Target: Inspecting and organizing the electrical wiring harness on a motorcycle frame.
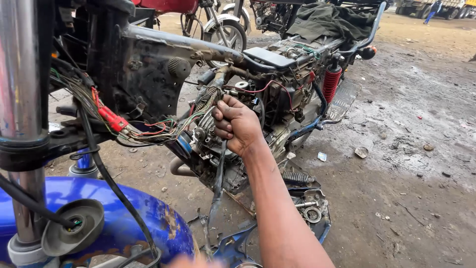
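A stripped motorcycle frame (148,54) stands on dirt ground, its engine (208,144) exposed. A loose wiring harness (148,130) of red, green and black wires hangs beside the frame. My right hand (237,124) is closed in a fist on a black cable (218,178) next to the engine's top; the cable hangs down from the fist toward the ground. A blurred bit of my left hand (193,261) shows at the bottom edge, and what it does is hidden.
A blue front mudguard (124,218) and chrome fork tube (20,99) fill the near left. A red rear shock (331,83) and black seat base (270,57) sit behind the engine. Another motorcycle's wheel (225,32) stands beyond. Muddy, littered ground (406,149) spreads right.
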